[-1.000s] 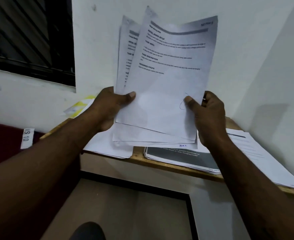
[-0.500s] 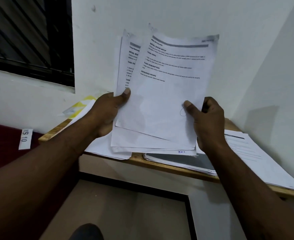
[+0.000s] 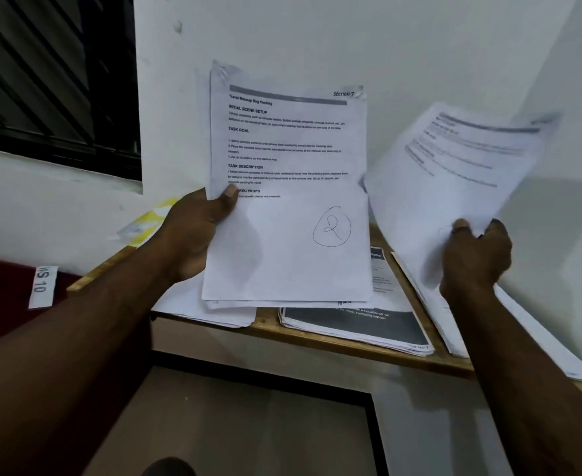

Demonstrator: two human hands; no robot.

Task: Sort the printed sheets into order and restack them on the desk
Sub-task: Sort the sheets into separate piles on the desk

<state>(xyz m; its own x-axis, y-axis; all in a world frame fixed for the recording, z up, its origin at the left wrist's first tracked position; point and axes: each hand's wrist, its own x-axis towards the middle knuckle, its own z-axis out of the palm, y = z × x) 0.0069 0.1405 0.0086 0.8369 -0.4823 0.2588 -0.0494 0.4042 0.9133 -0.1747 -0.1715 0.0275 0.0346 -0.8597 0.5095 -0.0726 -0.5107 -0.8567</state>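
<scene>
My left hand clamps the stack; right hand pinches a loose sheet by its edge — floppy, it could slip and land misordered.

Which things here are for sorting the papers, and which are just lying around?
For the job:
held stack, its top sheet marked with a circled 2, gripped by the left hand
loose sheet, pinched by the right hand
paper piles on the desk

Just lying about:
WS 10 label
yellow-and-white item by the wall
window
</scene>
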